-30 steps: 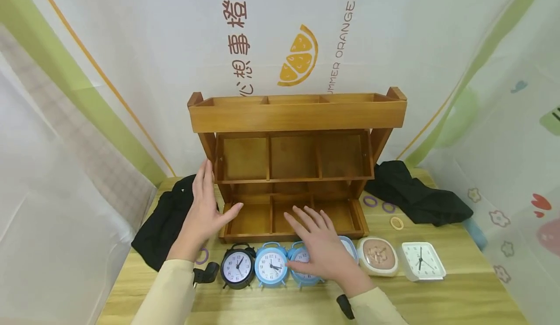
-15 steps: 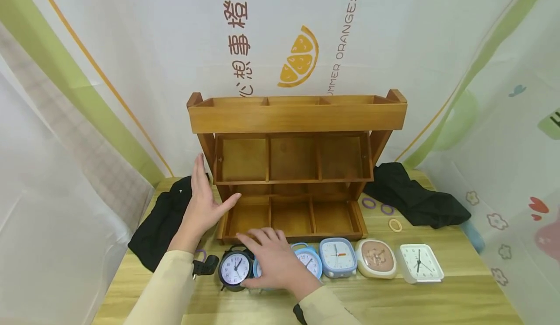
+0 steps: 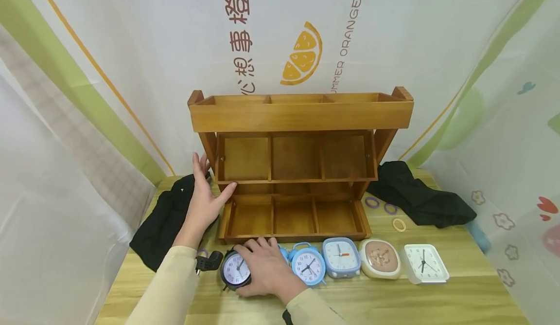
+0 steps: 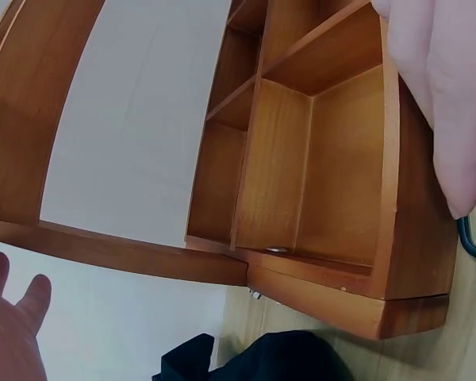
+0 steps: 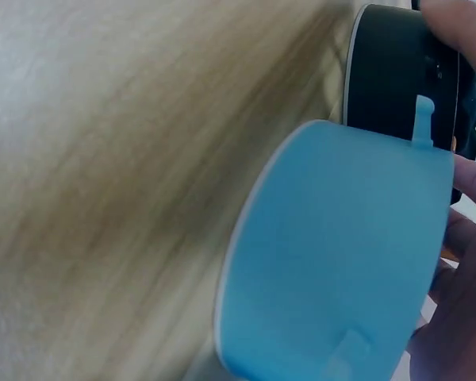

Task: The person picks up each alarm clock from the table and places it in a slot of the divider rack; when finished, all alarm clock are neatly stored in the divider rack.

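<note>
A black twin-bell alarm clock (image 3: 233,272) stands at the left end of a row of clocks before a wooden rack (image 3: 302,117). My right hand (image 3: 270,270) grips the black clock, thumb low and fingers over its top. In the right wrist view the thumb touches the black clock's casing (image 5: 393,75). The hand covers most of a light-blue alarm clock (image 5: 341,246) beside it; a second light-blue alarm clock (image 3: 308,266) shows to the right. My left hand (image 3: 202,210) is held with fingers spread by the rack's left side and holds nothing.
Further right stand a blue square clock (image 3: 341,258), a cream-rimmed brown clock (image 3: 379,259) and a white square clock (image 3: 425,263). Black cloths (image 3: 420,198) lie on both sides of the rack. Purple rings (image 3: 372,202) and a yellow ring (image 3: 399,225) rest at right.
My right hand has moved left across the light-blue clocks to the black alarm clock and taken hold of it. The left hand has shifted slightly beside the rack.
</note>
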The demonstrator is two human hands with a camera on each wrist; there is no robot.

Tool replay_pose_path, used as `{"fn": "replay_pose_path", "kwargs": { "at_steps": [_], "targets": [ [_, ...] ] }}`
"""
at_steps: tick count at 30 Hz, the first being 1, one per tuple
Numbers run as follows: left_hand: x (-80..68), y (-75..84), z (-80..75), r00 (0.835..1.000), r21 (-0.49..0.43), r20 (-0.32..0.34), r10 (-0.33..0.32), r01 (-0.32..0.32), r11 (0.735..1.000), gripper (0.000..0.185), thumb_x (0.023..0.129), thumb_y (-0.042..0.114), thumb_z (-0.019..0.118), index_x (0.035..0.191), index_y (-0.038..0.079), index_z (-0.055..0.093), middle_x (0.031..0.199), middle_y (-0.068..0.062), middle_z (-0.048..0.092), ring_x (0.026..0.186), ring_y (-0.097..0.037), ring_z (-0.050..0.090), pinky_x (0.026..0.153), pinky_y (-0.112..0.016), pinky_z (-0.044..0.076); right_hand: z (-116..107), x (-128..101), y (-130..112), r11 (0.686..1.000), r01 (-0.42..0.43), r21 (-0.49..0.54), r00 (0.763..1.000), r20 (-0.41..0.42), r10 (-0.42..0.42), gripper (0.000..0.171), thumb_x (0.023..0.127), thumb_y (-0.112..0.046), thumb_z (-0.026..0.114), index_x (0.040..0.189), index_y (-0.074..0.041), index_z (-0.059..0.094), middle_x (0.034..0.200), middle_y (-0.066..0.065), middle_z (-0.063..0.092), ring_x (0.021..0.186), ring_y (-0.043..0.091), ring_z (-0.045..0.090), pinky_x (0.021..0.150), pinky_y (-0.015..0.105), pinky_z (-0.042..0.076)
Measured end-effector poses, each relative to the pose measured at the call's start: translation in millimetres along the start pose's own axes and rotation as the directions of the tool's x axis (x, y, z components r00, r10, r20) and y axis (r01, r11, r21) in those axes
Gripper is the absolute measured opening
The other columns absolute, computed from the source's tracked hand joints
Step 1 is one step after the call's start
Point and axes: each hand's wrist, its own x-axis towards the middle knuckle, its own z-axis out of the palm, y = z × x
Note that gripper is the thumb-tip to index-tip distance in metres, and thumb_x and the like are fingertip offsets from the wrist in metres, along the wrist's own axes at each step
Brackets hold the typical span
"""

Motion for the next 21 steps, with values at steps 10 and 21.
{"fn": "replay_pose_path", "kwargs": {
  "at_steps": [10,21],
  "targets": [
    [6.3,0.6,-4.1,1.0,0.098,0.013,0.022,-0.023,0.995,0.105,0.101,0.029,0.071,0.168,0.027,-0.01,0.174,-0.012,0.006,0.154,-0.043,0.023,0.117,-0.067,0.027,2.2,-0.8,0.3,0.995,0.03,0.097,0.998,-0.062,-0.024,0.087,0.074,-0.072,0.08,0.147,-0.031,0.057,0.133,-0.016,0.06,0.109,0.009,0.052,0.082,0.033,0.031],
    [8.5,-4.0,-4.1,0.998,0.182,-0.002,0.062,-0.06,0.982,0.11,0.098,0.024,0.074,0.168,0.02,-0.01,0.172,-0.019,0.013,0.152,-0.043,0.024,0.118,-0.068,0.025,1.0,-1.6,-0.9,0.993,0.054,0.109,0.994,-0.103,-0.043,0.09,0.068,-0.072,0.084,0.144,-0.032,0.058,0.129,-0.017,0.061,0.108,0.008,0.053,0.084,0.033,0.034]
  ]
}}
